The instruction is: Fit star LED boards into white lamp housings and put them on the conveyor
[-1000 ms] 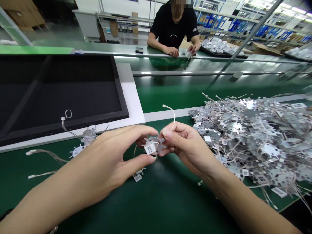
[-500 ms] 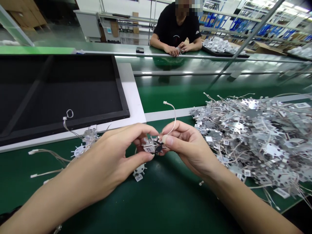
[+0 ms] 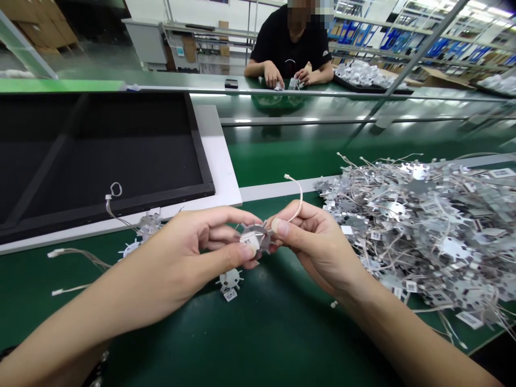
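Observation:
Between the thumb and fingers of my left hand is a small silver metal plate with short prongs around its rim and a white printed label. My right hand pinches the thin white cable at the plate's right edge. The cable curves up past the fingers, ending in a small white connector. Below my left fingers, a similar pronged plate lies on the green table. More such plates, with cables and connectors, lie behind my left forearm, which partly hides them.
A large heap of pronged plates with cables covers the right side of the green table. A black tray with a white border lies at the left. Across the bench, a person in a black shirt handles small parts.
The plate has turned so that its flat face shows more, and my left thumb now presses on its label. My right hand and the cable have shifted slightly right.

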Motion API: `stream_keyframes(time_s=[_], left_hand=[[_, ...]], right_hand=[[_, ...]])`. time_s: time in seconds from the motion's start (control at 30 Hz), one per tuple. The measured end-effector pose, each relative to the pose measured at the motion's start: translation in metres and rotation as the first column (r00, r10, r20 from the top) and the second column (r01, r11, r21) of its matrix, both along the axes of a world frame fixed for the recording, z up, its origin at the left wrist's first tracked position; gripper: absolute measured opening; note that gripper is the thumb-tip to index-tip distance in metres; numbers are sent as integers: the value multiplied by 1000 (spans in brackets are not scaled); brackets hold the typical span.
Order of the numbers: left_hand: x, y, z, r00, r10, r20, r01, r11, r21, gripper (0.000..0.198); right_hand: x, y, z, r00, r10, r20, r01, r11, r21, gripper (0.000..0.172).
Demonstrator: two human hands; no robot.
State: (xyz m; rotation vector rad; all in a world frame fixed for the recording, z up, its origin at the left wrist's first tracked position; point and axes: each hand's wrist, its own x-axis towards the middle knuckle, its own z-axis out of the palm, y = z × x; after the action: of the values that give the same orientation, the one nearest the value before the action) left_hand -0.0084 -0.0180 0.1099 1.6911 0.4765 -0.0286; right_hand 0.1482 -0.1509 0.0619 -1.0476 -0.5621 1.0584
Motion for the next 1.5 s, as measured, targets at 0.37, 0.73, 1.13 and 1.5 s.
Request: stream_keyframes(time_s=[0.37, 0.73, 1.13, 1.5], left_hand=[[2, -7, 11, 989, 115, -95, -125, 988, -96, 20], [0, -5, 4, 996, 57, -66, -74, 954, -289, 24], [-2, -6, 3, 997, 52, -51, -64, 956, -287, 21], [2, 2, -12, 999, 14, -42, -27, 948, -316, 23]], right_hand=[[1, -1, -2, 977, 124, -174, -133, 990, -37, 29], [-3, 0, -2, 945, 150, -292, -157, 988, -1, 28], [-6, 0, -6, 942, 155, -299, -152, 988, 32, 30], [-3, 4, -9, 963, 112, -244, -125, 991, -37, 35]])
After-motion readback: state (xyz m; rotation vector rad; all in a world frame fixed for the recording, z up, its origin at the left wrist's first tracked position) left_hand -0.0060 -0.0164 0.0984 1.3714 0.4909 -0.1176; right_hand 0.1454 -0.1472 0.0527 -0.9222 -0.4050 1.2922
